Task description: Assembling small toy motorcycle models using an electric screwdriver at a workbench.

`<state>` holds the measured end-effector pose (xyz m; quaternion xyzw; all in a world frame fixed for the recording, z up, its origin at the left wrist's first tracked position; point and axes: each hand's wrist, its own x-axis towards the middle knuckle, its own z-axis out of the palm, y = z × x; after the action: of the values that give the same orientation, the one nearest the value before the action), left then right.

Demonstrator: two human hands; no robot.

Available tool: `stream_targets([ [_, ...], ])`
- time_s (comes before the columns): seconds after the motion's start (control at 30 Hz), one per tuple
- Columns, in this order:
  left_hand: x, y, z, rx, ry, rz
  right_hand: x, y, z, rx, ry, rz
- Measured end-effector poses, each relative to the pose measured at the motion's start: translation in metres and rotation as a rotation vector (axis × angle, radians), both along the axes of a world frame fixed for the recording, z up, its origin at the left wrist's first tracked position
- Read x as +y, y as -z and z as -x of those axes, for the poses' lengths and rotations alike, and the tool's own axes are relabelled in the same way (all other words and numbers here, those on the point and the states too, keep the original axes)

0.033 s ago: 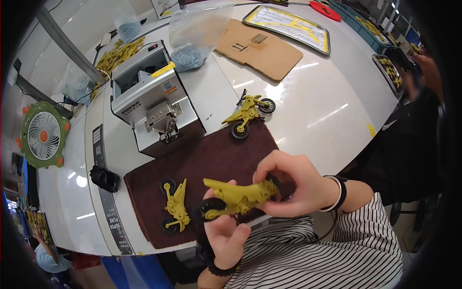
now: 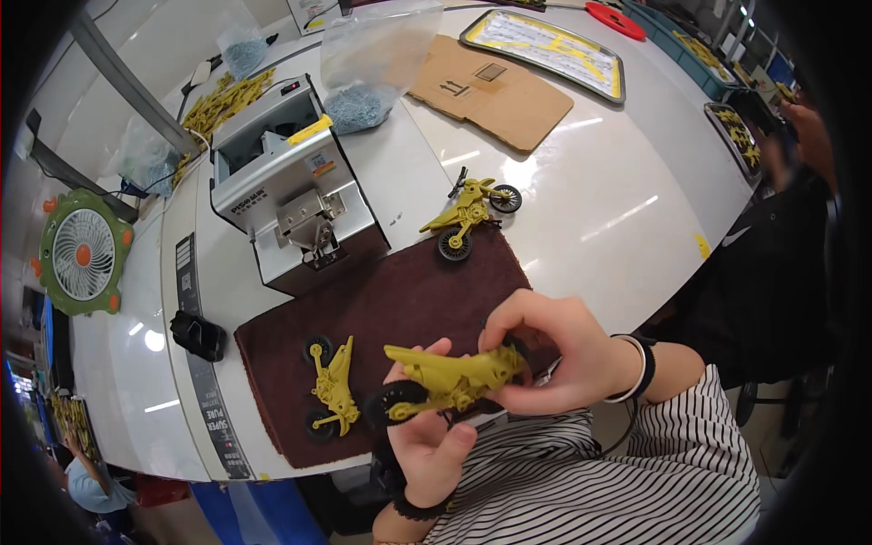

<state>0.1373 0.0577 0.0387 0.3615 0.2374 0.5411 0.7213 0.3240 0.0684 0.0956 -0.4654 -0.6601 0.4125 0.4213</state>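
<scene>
Head view, looking down on a white desk [image 2: 581, 209]. Held over the near edge, above the striped shirt: a yellow-green toy motorcycle [image 2: 450, 380], nose toward the left, black front wheel low at its left end; left hand [image 2: 427, 440] cupped under it from below, fingers curled round the front part, thumb up beside the body; right hand [image 2: 554, 359] closed over the rear from above, fingertips pinching the tail, black band and white band at the wrist.

Spread along the near edge: a dark brown mat [image 2: 409, 300]; lying flat on its near left part, just left of the held toy, a second toy motorcycle [image 2: 331, 386]; standing at the mat's far right corner, half on the bare desk, a third toy motorcycle [image 2: 468, 216].

Touching the mat's far edge: a grey metal machine [image 2: 286, 195], yellow tab on top, small rectangular label with orange on its upper face, dark lettering along its left side. Near the left edge: a small black device [image 2: 198, 336]; beside it, a long dark strip label [image 2: 204, 363] with pale print running along the desk.

Toward the far edge: a flat brown cardboard sheet [image 2: 500, 91] with a pale rectangular sticker and black arrow marks; a clear plastic bag [image 2: 368, 64] of blue-grey bits; a metal tray [image 2: 549, 45] with yellow parts; a heap of yellow parts [image 2: 218, 100] at the far left corner. Off the left edge: a green and orange fan [image 2: 84, 252].
</scene>
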Motion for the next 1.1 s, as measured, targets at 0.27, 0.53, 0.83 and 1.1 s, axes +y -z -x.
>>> stream_targets([
  [0.27,-0.003,-0.008,-0.003,-0.067,0.093,0.037,-0.018,0.011,0.002,0.074,-0.007,0.039],
  [0.53,-0.005,-0.003,0.0,0.032,0.03,-0.089,-0.027,0.014,0.007,-0.001,-0.021,0.062],
  [0.83,0.001,-0.017,0.006,0.659,-0.049,-0.653,-0.02,0.006,-0.003,-0.023,-0.009,-0.181],
  [1.1,-0.005,-0.026,0.0,0.678,-0.083,-0.648,-0.024,0.003,-0.004,0.137,-0.06,-0.266],
])
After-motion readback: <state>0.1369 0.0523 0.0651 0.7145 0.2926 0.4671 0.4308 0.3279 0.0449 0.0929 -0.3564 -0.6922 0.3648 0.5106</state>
